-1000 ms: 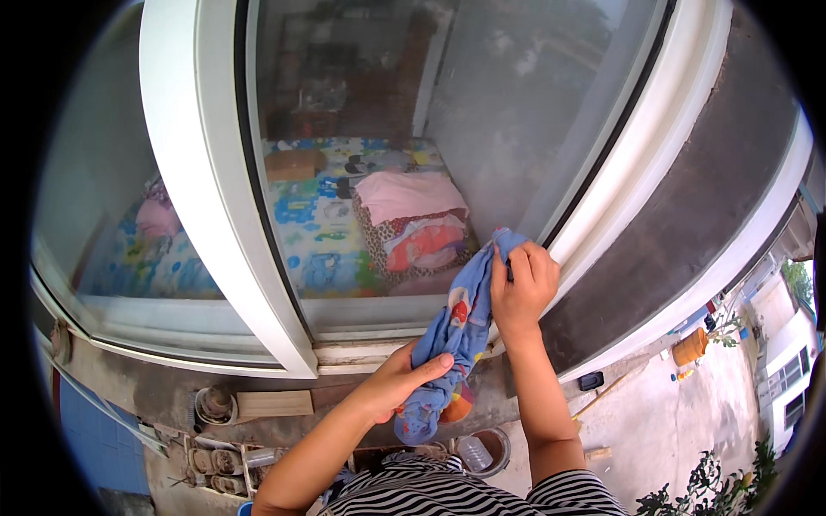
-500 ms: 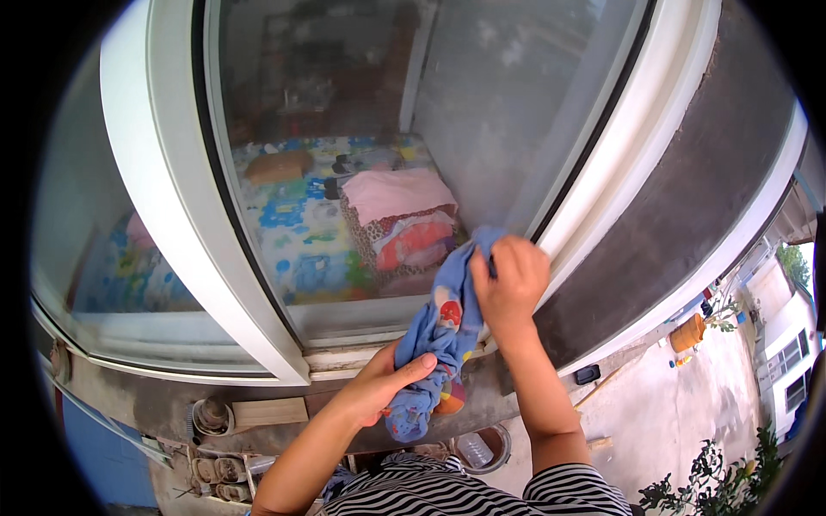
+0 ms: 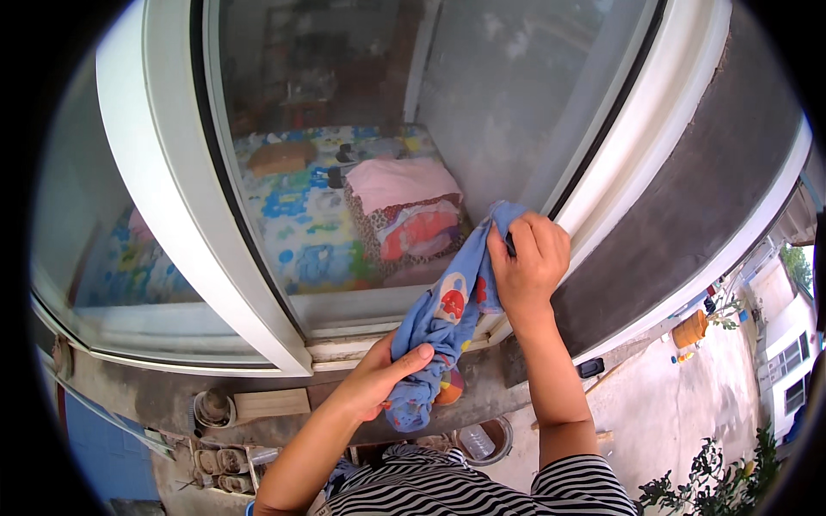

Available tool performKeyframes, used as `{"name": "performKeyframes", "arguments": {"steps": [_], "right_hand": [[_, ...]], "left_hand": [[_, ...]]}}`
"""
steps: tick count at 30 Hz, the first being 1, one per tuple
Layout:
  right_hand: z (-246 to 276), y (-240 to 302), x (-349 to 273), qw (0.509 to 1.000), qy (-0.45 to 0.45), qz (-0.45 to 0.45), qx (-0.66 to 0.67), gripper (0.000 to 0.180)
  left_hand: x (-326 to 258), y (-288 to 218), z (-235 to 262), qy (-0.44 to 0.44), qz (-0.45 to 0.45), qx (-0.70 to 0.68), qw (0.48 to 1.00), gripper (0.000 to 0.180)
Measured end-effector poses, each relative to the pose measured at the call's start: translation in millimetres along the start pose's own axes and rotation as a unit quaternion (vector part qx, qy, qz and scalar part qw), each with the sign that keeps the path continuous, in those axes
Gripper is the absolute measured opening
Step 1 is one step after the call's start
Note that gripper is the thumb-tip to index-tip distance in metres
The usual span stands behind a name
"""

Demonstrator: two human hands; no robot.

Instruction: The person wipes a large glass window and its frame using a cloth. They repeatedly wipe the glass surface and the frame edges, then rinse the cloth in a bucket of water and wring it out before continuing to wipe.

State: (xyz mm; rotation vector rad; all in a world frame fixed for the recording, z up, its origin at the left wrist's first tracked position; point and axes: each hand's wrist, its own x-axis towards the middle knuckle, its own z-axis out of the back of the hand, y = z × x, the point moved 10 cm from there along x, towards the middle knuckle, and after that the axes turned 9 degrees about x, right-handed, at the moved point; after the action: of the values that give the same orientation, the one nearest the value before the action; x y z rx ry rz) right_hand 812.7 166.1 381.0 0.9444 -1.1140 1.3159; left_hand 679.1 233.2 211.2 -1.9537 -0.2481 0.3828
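Observation:
A blue cloth (image 3: pixel 447 301) with red and yellow prints stretches, bunched and twisted, between my hands in front of the window. My left hand (image 3: pixel 383 376) is closed round its lower, crumpled part, with the thumb on top. Higher up and to the right, my right hand (image 3: pixel 531 258) grips the cloth's upper end with bent fingers. That end lies close to the lower right of the glass pane (image 3: pixel 508 112), beside the white frame; whether it touches the glass I cannot tell.
A white window bar (image 3: pixel 172 189) stands left of the pane. Behind the glass lies a bed with a patterned sheet (image 3: pixel 301 215) and folded pink bedding (image 3: pixel 403 185). On the ledge are a small pot (image 3: pixel 214 408) and a wooden board (image 3: pixel 272 402). A basin (image 3: pixel 499 443) sits below.
My right hand has moved up and to the right with the cloth's upper end, drawing the cloth longer. My left hand has stayed almost in place, still holding the lower part.

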Motion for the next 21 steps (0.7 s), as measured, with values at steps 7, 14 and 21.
{"name": "performKeyframes", "arguments": {"steps": [7, 14, 21], "right_hand": [[-2, -1, -4, 0.999, 0.006, -0.004, 0.033, 0.027], [-13, -24, -29, 0.986, 0.006, -0.134, 0.098, 0.023], [-19, -59, -21, 0.92, -0.095, -0.299, 0.234, 0.025]], "left_hand": [[-3, 3, 3, -0.013, 0.0, -0.009, 1.0, 0.047], [-4, 1, 3, -0.009, -0.007, -0.006, 1.0, 0.048], [-9, 1, 2, -0.02, -0.022, -0.01, 0.999, 0.057]]}}
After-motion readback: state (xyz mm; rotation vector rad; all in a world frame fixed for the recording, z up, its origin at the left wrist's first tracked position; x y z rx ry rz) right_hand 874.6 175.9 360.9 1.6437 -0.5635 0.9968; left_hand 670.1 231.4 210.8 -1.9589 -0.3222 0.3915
